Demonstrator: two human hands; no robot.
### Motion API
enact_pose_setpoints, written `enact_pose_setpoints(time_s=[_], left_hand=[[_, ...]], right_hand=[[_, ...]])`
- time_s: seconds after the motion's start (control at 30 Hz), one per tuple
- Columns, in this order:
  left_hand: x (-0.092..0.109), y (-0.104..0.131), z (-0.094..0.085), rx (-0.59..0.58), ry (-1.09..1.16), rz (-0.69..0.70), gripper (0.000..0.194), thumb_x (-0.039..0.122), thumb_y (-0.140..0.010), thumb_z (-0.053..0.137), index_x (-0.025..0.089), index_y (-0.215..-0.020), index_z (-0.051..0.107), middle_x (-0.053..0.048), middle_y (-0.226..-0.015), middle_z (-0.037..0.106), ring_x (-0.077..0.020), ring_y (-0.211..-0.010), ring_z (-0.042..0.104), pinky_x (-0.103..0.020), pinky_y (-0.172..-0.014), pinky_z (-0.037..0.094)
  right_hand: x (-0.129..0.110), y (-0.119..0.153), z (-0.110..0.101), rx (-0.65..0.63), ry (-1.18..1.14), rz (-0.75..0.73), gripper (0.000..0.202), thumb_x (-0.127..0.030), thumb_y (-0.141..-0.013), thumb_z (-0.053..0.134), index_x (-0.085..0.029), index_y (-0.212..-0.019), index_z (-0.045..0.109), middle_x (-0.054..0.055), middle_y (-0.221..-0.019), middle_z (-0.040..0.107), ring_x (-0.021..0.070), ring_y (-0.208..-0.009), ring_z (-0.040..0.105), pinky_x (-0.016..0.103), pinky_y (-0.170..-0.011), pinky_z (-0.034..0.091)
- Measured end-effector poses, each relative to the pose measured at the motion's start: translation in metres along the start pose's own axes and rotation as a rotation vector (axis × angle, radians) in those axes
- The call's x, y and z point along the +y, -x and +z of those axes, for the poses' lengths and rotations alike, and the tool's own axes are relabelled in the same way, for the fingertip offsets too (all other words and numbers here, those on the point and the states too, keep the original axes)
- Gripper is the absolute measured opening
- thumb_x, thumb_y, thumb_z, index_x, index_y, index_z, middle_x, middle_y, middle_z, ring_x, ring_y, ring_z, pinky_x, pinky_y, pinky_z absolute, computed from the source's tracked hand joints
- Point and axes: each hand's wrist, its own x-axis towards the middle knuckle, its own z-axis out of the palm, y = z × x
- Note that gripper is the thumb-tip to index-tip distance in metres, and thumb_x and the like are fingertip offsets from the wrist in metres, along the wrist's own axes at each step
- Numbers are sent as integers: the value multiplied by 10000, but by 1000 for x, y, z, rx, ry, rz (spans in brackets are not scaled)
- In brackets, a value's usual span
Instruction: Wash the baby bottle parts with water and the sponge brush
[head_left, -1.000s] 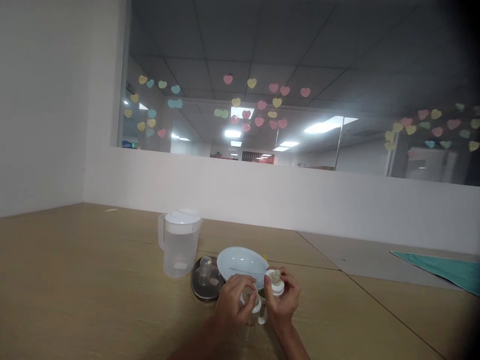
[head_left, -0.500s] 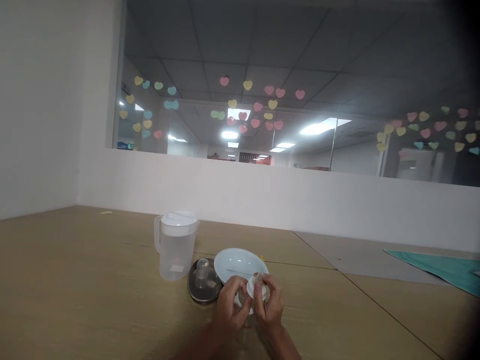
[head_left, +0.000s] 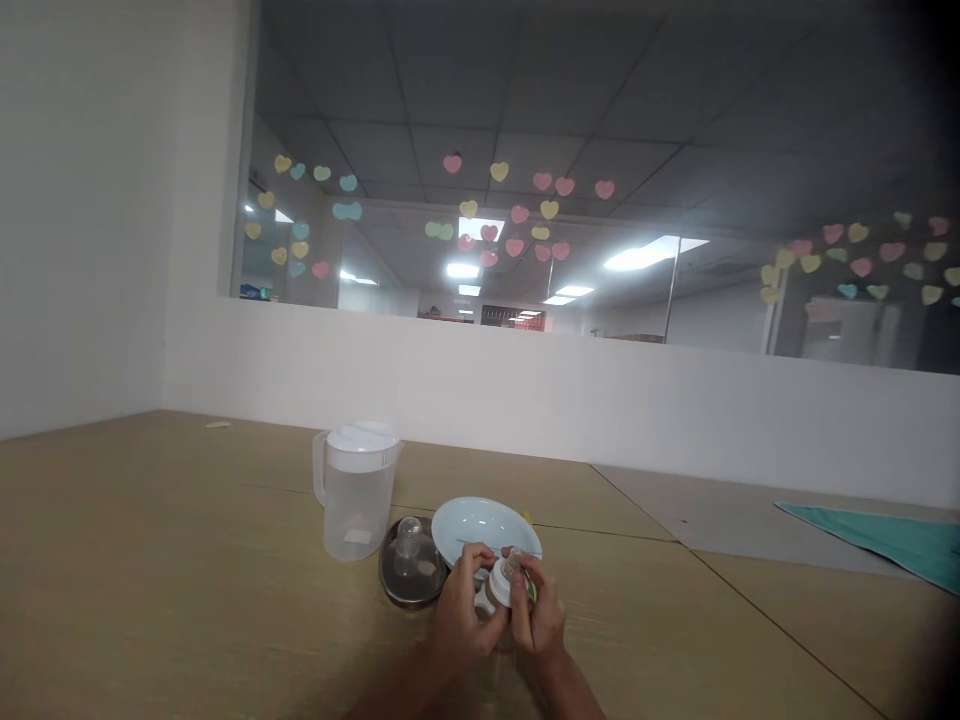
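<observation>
A baby bottle [head_left: 487, 600] with a white collar ring [head_left: 500, 582] and a clear nipple [head_left: 511, 562] is between my hands, tilted, over the front rim of the bowl. My left hand [head_left: 461, 605] is closed around the bottle from the left. On the right, the fingers of my right hand [head_left: 541, 612] pinch the collar and the base of the nipple. Much of the bottle body is hidden by my fingers. A clear domed cap [head_left: 409, 543] stands on a dark metal tray [head_left: 411, 598] left of my hands.
Behind my hands sits a pale blue bowl [head_left: 480, 510] with a thin rod in it. A clear lidded pitcher [head_left: 360, 500] stands at the left. A teal cloth [head_left: 885, 535] lies far right on the wooden table [head_left: 187, 580]. A white wall [head_left: 450, 385] closes the back.
My right fingers have shifted on the collar and nipple, and the nipple now shows more. The bottle has turned slightly. The whole view has moved a little; other objects stay put.
</observation>
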Motion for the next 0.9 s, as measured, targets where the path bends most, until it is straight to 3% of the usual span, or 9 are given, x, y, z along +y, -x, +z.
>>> enact_pose_setpoints(time_s=[0.33,0.5,0.67,0.9], left_hand=[[-9,7,1,37,-150,25,486,185,-732,601,174,-1190,439,-114,-1183,589,-237,-1097,571,-403,-948,467],[-14,8,0,14,-252,-15,664,241,-739,619,170,-1335,333,-124,-1200,605,-265,-1132,556,-450,-967,452],[-16,6,1,-9,-304,-18,676,224,-719,611,173,-1341,351,-117,-1190,610,-268,-1120,555,-468,-983,434],[-18,8,1,-66,-230,-101,649,259,-769,577,168,-1368,347,-110,-1170,606,-228,-1079,572,-390,-960,459]], right_hand=[[-4,-12,-1,-65,-93,128,177,-260,-914,395,-204,-1021,525,65,-880,684,190,-789,675,299,-661,545],[-2,-15,-4,-155,-148,184,174,-305,-911,416,-208,-985,539,42,-816,680,180,-730,670,266,-608,533],[0,-17,-4,-117,-150,183,145,-306,-889,451,-202,-942,537,36,-772,663,174,-704,660,257,-606,527],[1,-17,-2,-90,-103,218,171,-342,-861,480,-194,-907,552,44,-744,654,173,-671,645,259,-604,516]])
